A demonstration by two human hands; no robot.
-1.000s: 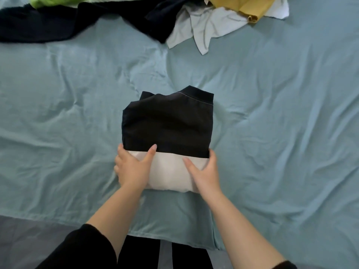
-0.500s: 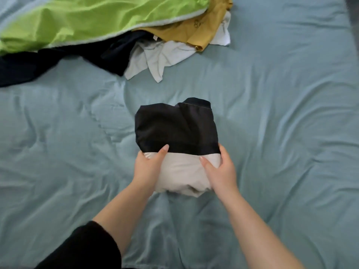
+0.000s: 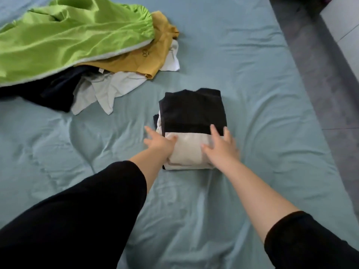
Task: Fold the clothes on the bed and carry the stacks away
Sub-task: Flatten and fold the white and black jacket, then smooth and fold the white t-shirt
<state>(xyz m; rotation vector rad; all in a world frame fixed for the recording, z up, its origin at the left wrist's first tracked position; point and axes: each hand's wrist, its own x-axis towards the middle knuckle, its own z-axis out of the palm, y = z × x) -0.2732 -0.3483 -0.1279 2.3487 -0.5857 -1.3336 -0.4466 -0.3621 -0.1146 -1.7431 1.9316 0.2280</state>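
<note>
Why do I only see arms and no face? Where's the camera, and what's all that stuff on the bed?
There is no machine here. A person wears a camera on their head, so you see their own two arms reaching forward. The left hand and the right hand, fingers straight, touch a folded stack, black cloth over white, on the blue-green bed sheet. Neither hand grips anything. Farther left lies an unfolded heap: a green cloth, a mustard cloth, a white cloth and a dark cloth. The grey strip on the right is the floor.
</note>
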